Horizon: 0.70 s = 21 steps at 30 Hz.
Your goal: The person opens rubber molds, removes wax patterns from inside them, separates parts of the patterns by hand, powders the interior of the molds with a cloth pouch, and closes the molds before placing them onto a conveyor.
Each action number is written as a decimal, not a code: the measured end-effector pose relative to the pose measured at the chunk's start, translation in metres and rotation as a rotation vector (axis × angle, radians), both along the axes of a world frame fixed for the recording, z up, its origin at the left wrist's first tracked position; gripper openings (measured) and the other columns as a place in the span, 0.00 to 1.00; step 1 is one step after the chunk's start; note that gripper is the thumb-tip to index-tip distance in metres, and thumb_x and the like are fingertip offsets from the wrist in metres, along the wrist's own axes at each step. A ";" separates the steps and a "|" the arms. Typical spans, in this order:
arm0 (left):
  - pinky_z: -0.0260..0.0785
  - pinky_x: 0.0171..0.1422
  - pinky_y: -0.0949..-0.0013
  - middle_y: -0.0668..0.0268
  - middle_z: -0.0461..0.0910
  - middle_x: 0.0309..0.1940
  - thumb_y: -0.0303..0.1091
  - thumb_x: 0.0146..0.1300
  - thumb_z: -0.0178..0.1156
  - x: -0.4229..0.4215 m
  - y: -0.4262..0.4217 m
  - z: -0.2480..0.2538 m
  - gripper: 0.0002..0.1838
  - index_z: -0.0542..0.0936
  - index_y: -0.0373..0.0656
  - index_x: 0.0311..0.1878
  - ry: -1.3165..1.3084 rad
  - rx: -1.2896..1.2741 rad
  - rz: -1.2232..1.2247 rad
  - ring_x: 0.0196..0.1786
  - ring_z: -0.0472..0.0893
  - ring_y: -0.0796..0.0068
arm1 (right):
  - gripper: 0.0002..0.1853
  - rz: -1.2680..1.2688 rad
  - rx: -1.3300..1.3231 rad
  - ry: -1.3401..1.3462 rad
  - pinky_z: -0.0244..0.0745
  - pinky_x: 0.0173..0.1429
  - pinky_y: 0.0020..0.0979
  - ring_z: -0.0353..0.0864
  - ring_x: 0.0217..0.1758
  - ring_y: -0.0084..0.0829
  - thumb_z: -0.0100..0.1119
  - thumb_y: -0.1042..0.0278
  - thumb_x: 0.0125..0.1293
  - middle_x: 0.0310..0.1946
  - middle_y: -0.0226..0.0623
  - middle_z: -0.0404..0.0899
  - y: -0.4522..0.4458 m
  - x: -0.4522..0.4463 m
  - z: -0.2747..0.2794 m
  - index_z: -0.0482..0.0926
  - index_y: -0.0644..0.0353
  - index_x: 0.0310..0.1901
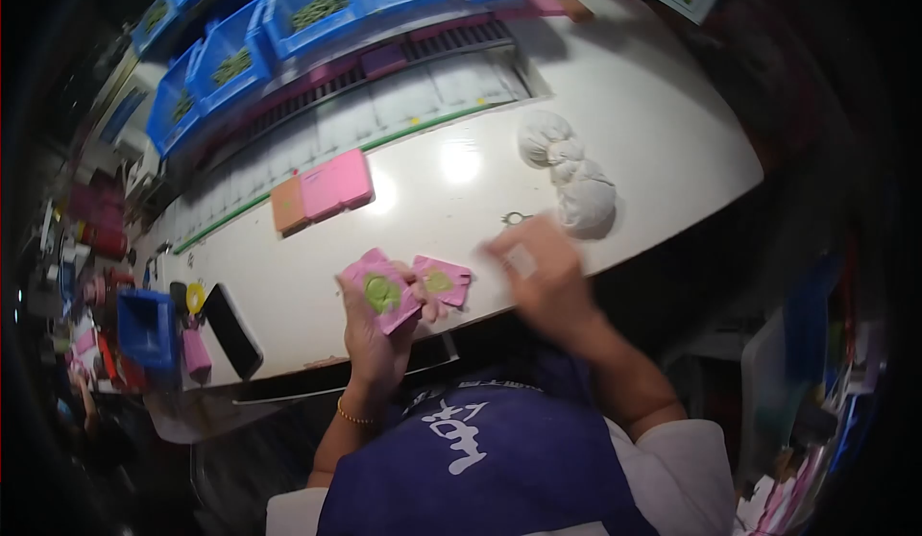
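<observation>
My left hand (370, 344) is closed around a pink rubber mold half (381, 291) with a green round shape in its middle. Between the fingers of the same hand sits a second pink mold half (444, 281), its middle pale green. My right hand (549, 281) hovers over the front edge of the table, to the right of both pieces. Motion blurs its fingers, and a small whitish patch shows on it. Just beyond that hand lie a small dark ring-shaped piece (517, 218) and a knotted white cloth bundle (567, 171).
A pink block (336, 183) and an orange block (287, 207) lie on the white table (442, 200). Blue bins (312, 8) holding green pieces line the back. A phone (231, 332) and a blue box (146, 327) are at left. Another person's hand (79, 375) shows far left.
</observation>
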<state>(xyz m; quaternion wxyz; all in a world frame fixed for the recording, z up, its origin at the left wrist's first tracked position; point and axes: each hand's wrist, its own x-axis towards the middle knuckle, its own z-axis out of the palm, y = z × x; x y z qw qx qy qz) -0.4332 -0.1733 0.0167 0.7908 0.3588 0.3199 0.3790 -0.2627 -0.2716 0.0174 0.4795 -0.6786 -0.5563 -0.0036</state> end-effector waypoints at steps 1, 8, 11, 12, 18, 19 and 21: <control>0.68 0.32 0.70 0.61 0.76 0.32 0.73 0.72 0.30 -0.003 0.005 0.000 0.42 0.72 0.36 0.49 -0.007 -0.039 -0.078 0.26 0.74 0.75 | 0.07 -0.126 0.052 -0.103 0.74 0.47 0.42 0.77 0.38 0.47 0.67 0.73 0.60 0.37 0.43 0.79 0.006 0.022 0.009 0.78 0.62 0.37; 0.58 0.25 0.76 0.66 0.74 0.24 0.68 0.75 0.31 -0.011 0.016 0.006 0.42 0.77 0.33 0.47 0.062 -0.015 -0.336 0.19 0.64 0.82 | 0.15 -0.247 -0.081 -0.434 0.70 0.62 0.41 0.76 0.55 0.48 0.68 0.66 0.62 0.48 0.46 0.81 0.027 0.055 0.032 0.80 0.64 0.47; 0.59 0.24 0.78 0.67 0.78 0.26 0.69 0.75 0.31 -0.007 0.010 0.015 0.42 0.79 0.35 0.46 0.213 0.076 -0.382 0.21 0.68 0.84 | 0.16 0.243 -0.046 -0.011 0.73 0.56 0.39 0.78 0.51 0.41 0.66 0.62 0.65 0.47 0.47 0.81 0.032 0.000 0.041 0.80 0.65 0.47; 0.64 0.28 0.77 0.66 0.82 0.30 0.65 0.75 0.41 -0.008 0.006 0.014 0.37 0.81 0.35 0.48 0.177 0.059 -0.354 0.26 0.74 0.82 | 0.16 0.236 -0.046 -0.008 0.73 0.56 0.39 0.78 0.51 0.41 0.66 0.62 0.65 0.47 0.47 0.81 0.035 -0.005 0.043 0.80 0.65 0.47; 0.65 0.66 0.63 0.55 0.76 0.59 0.43 0.65 0.68 -0.020 0.010 0.024 0.17 0.85 0.41 0.48 0.387 0.623 -0.469 0.61 0.73 0.64 | 0.20 0.556 -0.344 0.958 0.66 0.28 0.20 0.70 0.24 0.15 0.57 0.51 0.75 0.22 0.24 0.73 0.038 -0.007 0.023 0.78 0.62 0.35; 0.60 0.72 0.58 0.51 0.69 0.68 0.42 0.61 0.71 -0.018 0.011 0.024 0.16 0.86 0.44 0.48 0.437 1.038 -0.365 0.71 0.66 0.58 | 0.20 0.542 -0.344 0.958 0.66 0.28 0.20 0.70 0.24 0.15 0.57 0.51 0.75 0.22 0.24 0.73 0.037 -0.004 0.026 0.78 0.62 0.35; 0.51 0.78 0.53 0.50 0.55 0.77 0.39 0.56 0.74 -0.018 0.016 0.026 0.14 0.88 0.48 0.45 0.465 1.176 -0.373 0.79 0.51 0.51 | 0.20 0.664 -0.574 1.142 0.65 0.27 0.20 0.69 0.23 0.15 0.56 0.50 0.75 0.22 0.24 0.73 0.040 0.004 0.033 0.78 0.61 0.36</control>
